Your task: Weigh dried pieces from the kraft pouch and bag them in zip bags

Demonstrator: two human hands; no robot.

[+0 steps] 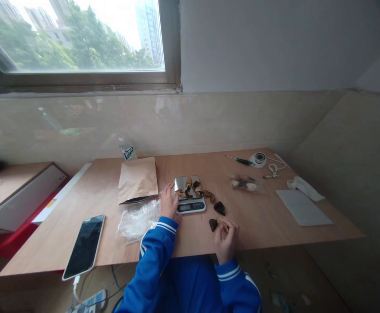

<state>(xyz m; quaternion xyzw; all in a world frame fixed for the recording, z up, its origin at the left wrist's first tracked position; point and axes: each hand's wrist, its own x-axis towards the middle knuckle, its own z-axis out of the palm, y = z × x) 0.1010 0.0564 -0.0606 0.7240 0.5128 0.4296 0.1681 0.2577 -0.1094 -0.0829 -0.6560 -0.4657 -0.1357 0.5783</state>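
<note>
Dried peel piece [223,223] in right hand [226,241] grip, beside scale [190,200].

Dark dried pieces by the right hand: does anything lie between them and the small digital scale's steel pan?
Nothing blocks the way. Between the right hand and the small digital scale lie only more loose dark dried pieces on bare wooden tabletop. The left hand touches the scale's left edge.

A wooden worktop [261,221] below a window carries a brown paper pouch [137,179], a kitchen scale [190,194], a smartphone [84,245], crumpled clear plastic [137,219]; a screwdriver [240,160], a white sheet [303,208], loose dried pieces [219,208].
</note>
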